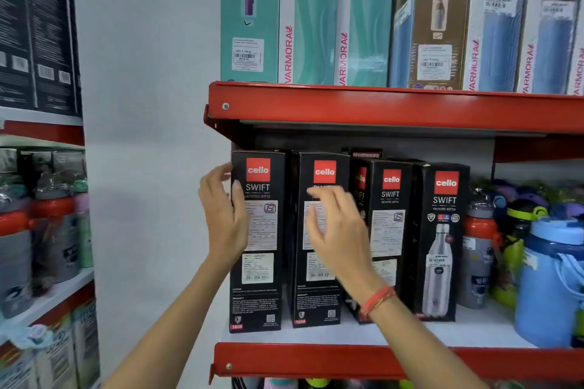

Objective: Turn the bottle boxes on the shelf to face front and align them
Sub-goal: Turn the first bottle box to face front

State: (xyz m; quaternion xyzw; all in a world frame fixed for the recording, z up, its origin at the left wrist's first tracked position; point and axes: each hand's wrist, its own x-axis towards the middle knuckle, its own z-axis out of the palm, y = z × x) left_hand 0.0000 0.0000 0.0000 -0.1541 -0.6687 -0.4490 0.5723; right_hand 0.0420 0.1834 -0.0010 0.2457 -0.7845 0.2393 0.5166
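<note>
Several tall black Cello Swift bottle boxes stand in a row on the white shelf. The leftmost box and the second box show their label sides. A third box stands turned at an angle, and the fourth box shows its bottle picture. My left hand rests against the left edge of the leftmost box, fingers spread, thumb on its face. Spread and blurred, my right hand hovers in front of the second box; I cannot tell if it touches.
A red shelf rail runs overhead with tall Varmora boxes above it. Loose bottles and a blue jug crowd the shelf's right side. A second rack with bottles stands at the left, with a white wall between.
</note>
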